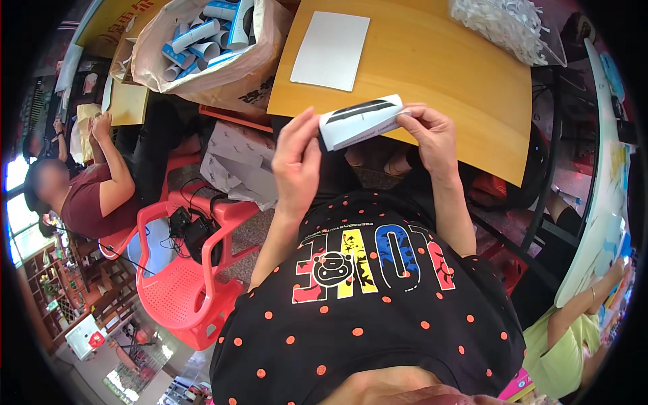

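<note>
Between my hands, above the near edge of the table, is a white printed card sleeve (363, 123) with a dark shape on it. It is bent into a curved roll and tilts up toward the right. My left hand (297, 156) grips its left end, fingers behind and thumb toward me. The right end is pinched between the thumb and fingers of my right hand (429, 131). Beyond the sleeve, a stack of white sheets (331, 50) lies flat on the yellow wooden table (432, 74).
A large woven sack (202, 94) holding rolled blue and white sleeves (202, 40) stands at the table's left. Many white plastic pieces (503, 30) lie far right. A red plastic chair (177, 293) with black cables is at left. Other people sit left and right.
</note>
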Tool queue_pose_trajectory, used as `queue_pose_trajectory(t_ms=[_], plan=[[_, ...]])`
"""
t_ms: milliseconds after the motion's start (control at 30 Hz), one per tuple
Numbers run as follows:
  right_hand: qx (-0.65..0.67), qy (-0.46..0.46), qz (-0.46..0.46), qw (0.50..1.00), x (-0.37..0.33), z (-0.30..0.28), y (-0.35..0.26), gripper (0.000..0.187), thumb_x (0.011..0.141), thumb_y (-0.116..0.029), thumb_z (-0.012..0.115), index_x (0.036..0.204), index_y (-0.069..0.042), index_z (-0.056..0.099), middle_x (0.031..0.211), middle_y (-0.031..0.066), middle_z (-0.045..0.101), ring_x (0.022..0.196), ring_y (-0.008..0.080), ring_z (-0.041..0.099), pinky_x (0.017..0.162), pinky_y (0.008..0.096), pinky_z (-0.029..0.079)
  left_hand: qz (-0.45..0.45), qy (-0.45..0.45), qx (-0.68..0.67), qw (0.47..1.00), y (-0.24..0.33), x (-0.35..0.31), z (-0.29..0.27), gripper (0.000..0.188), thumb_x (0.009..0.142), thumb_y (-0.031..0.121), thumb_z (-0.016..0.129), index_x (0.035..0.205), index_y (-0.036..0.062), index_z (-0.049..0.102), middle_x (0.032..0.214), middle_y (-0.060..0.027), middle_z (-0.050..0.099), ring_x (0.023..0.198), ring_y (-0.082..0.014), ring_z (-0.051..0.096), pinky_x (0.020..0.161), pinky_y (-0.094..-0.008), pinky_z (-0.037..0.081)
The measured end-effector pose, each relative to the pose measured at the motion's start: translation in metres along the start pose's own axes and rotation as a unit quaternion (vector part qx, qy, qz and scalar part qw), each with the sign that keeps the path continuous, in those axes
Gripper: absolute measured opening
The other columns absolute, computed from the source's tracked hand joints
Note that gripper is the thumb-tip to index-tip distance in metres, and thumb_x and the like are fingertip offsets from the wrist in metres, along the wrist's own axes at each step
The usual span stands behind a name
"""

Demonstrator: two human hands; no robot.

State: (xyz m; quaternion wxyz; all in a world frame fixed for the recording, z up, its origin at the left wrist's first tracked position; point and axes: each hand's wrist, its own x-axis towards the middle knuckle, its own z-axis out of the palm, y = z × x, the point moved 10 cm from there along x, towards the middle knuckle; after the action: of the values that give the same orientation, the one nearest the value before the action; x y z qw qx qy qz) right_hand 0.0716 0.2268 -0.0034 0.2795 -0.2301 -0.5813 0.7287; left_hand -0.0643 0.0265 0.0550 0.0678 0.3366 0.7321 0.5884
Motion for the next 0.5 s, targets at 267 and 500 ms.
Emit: queue_pose_trajectory(t_ms=[267, 500], plan=[[-0.016, -0.05, 0.002, 0.999, 0.0, 0.005, -0.012, 0.009, 0.082, -0.003, 0.071, 0.088, 0.003, 0.07, 0.093, 0.0097, 0.068, 0.086, 0.0148, 0.064, 0.079, 0.0266, 0.052, -0.378, -0.15, -0.394, 0.824, -0.055, -0.036, 0.04, 0.022, 0.091, 0.003, 0.058, 0.11, -0.0071, 0.061, 0.093, -0.0157, 0.067, 0.064, -0.017, 0.068, 0.037, -0.0162, 0.042], [0.027, 0.022, 0.016, 0.999, -0.002, -0.004, -0.001, 0.008, 0.079, -0.003, 0.073, 0.084, 0.003, 0.068, 0.093, 0.0104, 0.067, 0.084, 0.0148, 0.064, 0.079, 0.0277, 0.052, -0.356, -0.11, -0.449, 0.812, -0.052, -0.042, 0.057, 0.019, 0.09, 0.002, 0.058, 0.106, -0.0087, 0.061, 0.094, -0.017, 0.067, 0.077, -0.0228, 0.07, 0.059, -0.0237, 0.057]])
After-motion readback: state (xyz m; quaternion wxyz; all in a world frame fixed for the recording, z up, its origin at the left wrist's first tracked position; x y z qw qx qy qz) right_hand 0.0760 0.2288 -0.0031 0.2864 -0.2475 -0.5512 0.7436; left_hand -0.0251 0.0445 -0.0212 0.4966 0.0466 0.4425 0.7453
